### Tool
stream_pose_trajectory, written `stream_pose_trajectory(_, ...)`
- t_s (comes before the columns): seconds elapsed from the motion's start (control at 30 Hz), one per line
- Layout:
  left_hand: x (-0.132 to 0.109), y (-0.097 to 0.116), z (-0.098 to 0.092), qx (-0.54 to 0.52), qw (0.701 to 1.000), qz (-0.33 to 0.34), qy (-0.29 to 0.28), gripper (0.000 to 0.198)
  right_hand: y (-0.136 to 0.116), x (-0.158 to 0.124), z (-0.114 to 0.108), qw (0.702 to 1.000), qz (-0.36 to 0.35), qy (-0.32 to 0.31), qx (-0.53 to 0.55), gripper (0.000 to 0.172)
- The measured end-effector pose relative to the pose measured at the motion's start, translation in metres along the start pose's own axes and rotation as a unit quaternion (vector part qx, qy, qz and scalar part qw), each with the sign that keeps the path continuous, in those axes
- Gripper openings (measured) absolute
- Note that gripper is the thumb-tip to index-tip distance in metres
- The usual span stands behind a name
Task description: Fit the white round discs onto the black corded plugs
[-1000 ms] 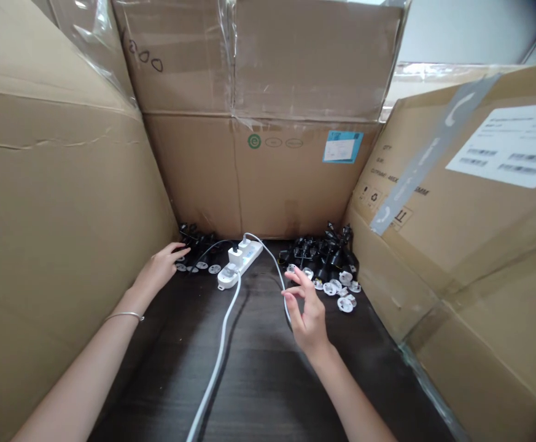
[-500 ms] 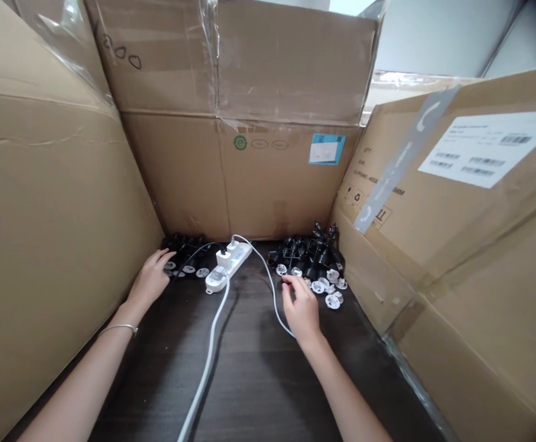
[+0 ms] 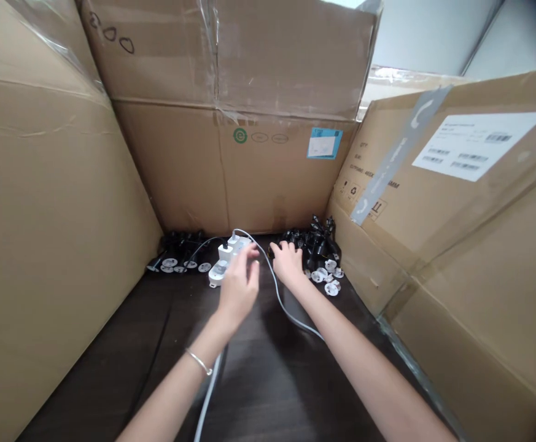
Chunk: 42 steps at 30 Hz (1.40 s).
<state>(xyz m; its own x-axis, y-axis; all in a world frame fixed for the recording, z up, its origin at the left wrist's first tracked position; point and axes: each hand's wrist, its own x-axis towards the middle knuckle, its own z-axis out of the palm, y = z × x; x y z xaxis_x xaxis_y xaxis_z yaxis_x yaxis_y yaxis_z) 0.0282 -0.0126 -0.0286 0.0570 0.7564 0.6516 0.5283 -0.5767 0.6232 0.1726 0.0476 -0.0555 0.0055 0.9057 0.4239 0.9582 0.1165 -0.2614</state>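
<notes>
My left hand [image 3: 240, 282] is in the air in front of the white power strip [image 3: 217, 273], covering part of it. Its thumb and fingers are apart, with nothing between them. At the left edge of the right-hand pile of black parts [image 3: 319, 245], my right hand [image 3: 288, 264] reaches down with spread, bent fingers. The fingertips are close to or touching a black part there; exact contact is unclear. Several white round discs [image 3: 332, 288] lie along the front of this pile. Another pile of black parts [image 3: 182, 240], with similar white discs [image 3: 169, 262], lies at the left.
Cardboard boxes enclose the dark table [image 3: 258, 393]: a left box [image 3: 56, 215], a back box [image 3: 272, 190] and a taped, labelled right box [image 3: 433, 233]. White plugs sit in the power strip. A thin white cable [image 3: 290, 316] curves under my right forearm; a thicker one [image 3: 207, 402] runs forward.
My left hand has left the left pile and moved right, in front of the power strip. My right hand has moved forward and slightly left to the right pile's edge. The view has shifted slightly.
</notes>
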Motion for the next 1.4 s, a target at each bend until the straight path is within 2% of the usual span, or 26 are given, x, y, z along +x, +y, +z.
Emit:
stream_pose_trajectory(0.07, -0.017, -0.005, 0.02, -0.03, 0.997, -0.058, -0.04, 0.033, -0.004, 0.016, 0.007, 0.999, -0.007, -0.036, -0.026, 0.027)
stream_pose_trajectory(0.13, -0.03, -0.015, 0.031, -0.046, 0.993, -0.104, -0.042, 0.031, -0.003, 0.027, 0.012, 0.997, -0.009, -0.067, -0.038, 0.021)
stream_pose_trajectory(0.23, -0.04, -0.029, 0.035, -0.051, 0.99, -0.123, -0.04, 0.028, 0.0, 0.036, 0.014, 0.995, -0.009, -0.097, -0.028, 0.016)
stream_pose_trajectory(0.33, -0.043, -0.033, 0.033, -0.053, 0.991, -0.114, -0.044, 0.026, 0.001, 0.04, 0.014, 0.996, -0.005, -0.094, 0.006, 0.018)
stream_pose_trajectory(0.47, -0.046, -0.032, 0.028, -0.054, 0.992, -0.104, -0.038, 0.027, 0.005, 0.047, 0.007, 0.995, 0.029, -0.02, 0.089, 0.025)
stream_pose_trajectory(0.57, -0.047, -0.031, 0.025, -0.053, 0.993, -0.098, -0.038, 0.027, 0.01, 0.056, 0.0, 0.981, 0.071, 0.057, 0.172, 0.028)
stream_pose_trajectory(0.73, -0.045, -0.032, 0.023, -0.048, 0.994, -0.087, -0.039, 0.027, 0.024, 0.084, -0.016, 0.915, 0.174, 0.152, 0.331, 0.029)
stream_pose_trajectory(0.83, -0.043, -0.031, 0.02, -0.056, 0.994, -0.082, -0.036, 0.027, 0.028, 0.089, -0.032, 0.867, 0.199, 0.183, 0.419, 0.026)
stream_pose_trajectory(0.9, -0.041, -0.028, 0.017, -0.066, 0.995, -0.074, -0.03, 0.027, 0.026, 0.077, -0.043, 0.842, 0.199, 0.202, 0.459, 0.026)
stream_pose_trajectory(0.97, -0.039, -0.022, 0.013, -0.077, 0.995, -0.057, -0.02, 0.031, 0.019, 0.052, -0.053, 0.826, 0.186, 0.218, 0.484, 0.028)
stream_pose_trajectory(1.07, -0.037, -0.013, 0.01, -0.069, 0.997, 0.003, -0.021, 0.042, 0.0, 0.002, -0.058, 0.797, 0.108, 0.227, 0.549, 0.026)
stream_pose_trajectory(1.13, -0.037, -0.01, 0.009, -0.025, 0.998, 0.058, -0.024, 0.053, -0.015, -0.028, -0.055, 0.794, 0.092, 0.171, 0.576, 0.026)
stream_pose_trajectory(1.2, -0.038, -0.01, 0.01, 0.04, 0.994, 0.099, -0.009, 0.062, -0.028, -0.049, -0.048, 0.767, 0.107, 0.094, 0.625, 0.024)
stream_pose_trajectory(1.27, -0.038, -0.013, 0.01, 0.092, 0.989, 0.116, 0.018, 0.061, -0.036, -0.061, -0.041, 0.745, 0.111, 0.035, 0.657, 0.021)
stream_pose_trajectory(1.33, -0.038, -0.017, 0.009, 0.114, 0.985, 0.121, 0.034, 0.052, -0.041, -0.065, -0.042, 0.75, 0.094, 0.002, 0.655, 0.02)
stream_pose_trajectory(1.4, -0.037, -0.02, 0.008, 0.11, 0.984, 0.13, 0.042, 0.044, -0.046, -0.068, -0.053, 0.795, 0.054, 0.014, 0.604, 0.02)
